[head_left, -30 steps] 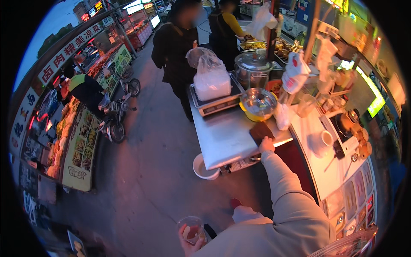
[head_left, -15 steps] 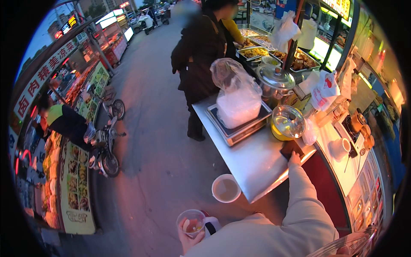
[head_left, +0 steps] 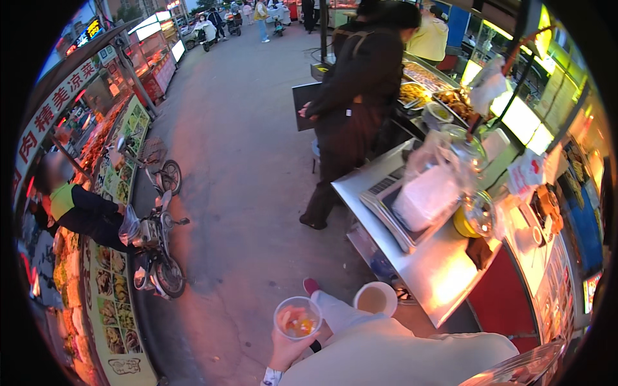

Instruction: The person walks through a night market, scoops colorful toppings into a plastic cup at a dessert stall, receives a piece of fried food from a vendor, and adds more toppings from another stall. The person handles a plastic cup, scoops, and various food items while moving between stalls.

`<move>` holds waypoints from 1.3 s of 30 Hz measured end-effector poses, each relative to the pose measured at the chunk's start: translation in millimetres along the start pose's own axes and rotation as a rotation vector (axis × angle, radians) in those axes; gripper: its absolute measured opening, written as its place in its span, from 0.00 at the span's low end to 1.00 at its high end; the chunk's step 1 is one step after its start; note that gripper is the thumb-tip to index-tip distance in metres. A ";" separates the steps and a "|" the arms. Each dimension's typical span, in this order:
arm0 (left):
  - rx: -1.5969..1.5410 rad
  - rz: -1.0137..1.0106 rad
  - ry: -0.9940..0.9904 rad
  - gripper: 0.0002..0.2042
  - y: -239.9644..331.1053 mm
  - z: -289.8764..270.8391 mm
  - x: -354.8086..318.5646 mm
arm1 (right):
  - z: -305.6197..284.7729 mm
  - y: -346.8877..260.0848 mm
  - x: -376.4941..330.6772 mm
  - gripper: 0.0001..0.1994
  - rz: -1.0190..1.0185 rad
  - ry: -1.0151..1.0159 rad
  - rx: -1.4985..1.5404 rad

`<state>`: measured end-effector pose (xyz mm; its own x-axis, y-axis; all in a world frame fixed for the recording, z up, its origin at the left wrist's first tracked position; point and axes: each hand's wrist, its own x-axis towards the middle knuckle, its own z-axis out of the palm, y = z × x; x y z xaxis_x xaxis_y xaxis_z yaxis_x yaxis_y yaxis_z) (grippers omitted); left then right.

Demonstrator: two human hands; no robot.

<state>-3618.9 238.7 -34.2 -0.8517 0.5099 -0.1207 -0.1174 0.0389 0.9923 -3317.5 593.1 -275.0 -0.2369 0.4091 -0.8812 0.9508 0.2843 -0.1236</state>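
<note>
- Left hand (head_left: 288, 348): fingers curled round the side of a clear plastic cup (head_left: 298, 319), mouth up, likely so nothing spilled; pale and orange bits inside, couldn't tell what.
- Cup sat low in front of my body, left of the metal table (head_left: 444, 289) and apart from it, probably an easy one-handed hold.
- Right hand: didn't show, so I couldn't tell whether it was spread or gripping.
- Pale tub (head_left: 391, 301) was just beside the table's near end, by my leg (head_left: 347, 316); low spot presumably saved tabletop room.
- Plastic bag (head_left: 425, 196) with a white box-like load rested on the scale (head_left: 394, 226), presumably for weighing.
- Yellow-based bowl (head_left: 475, 217) stood just beside the bag; dark flat piece (head_left: 478, 253) lay near the table's right edge, kind unclear.
- Person in dark clothes (head_left: 360, 96) stood beyond the table, leaning toward yellow food (head_left: 414, 94), maybe for a closer look.
</note>
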 end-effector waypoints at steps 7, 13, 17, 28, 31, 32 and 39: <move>0.187 0.006 -0.089 0.43 20.0 -78.8 181.5 | -40.8 -270.9 109.3 0.15 -0.446 -0.146 -0.530; 0.006 0.047 -0.078 0.45 69.2 -152.7 335.5 | -122.1 -571.5 103.0 0.15 -0.711 0.072 -0.431; -0.081 0.065 -0.029 0.45 62.8 -197.1 433.0 | -143.6 -698.5 127.5 0.15 -0.811 0.203 -0.322; -0.151 -0.021 -0.321 0.46 100.1 -344.5 763.7 | -209.1 -821.6 209.3 0.18 -0.271 0.259 -0.381; -0.084 0.016 -0.395 0.47 130.1 -363.3 859.1 | -242.5 -860.2 226.6 0.19 -0.170 0.251 -0.277; -0.057 0.041 -0.416 0.47 134.4 -374.6 886.2 | -251.6 -883.1 230.1 0.19 -0.153 0.272 -0.211; -0.009 0.212 -0.498 0.46 142.9 -360.0 1094.8 | -329.1 -996.8 342.7 0.15 -0.174 0.285 -0.047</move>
<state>-4752.1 493.1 -34.2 -0.5126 0.8513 0.1120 0.0248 -0.1157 0.9930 -4412.2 735.3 -303.7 -0.4477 0.5750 -0.6848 0.8823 0.4085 -0.2338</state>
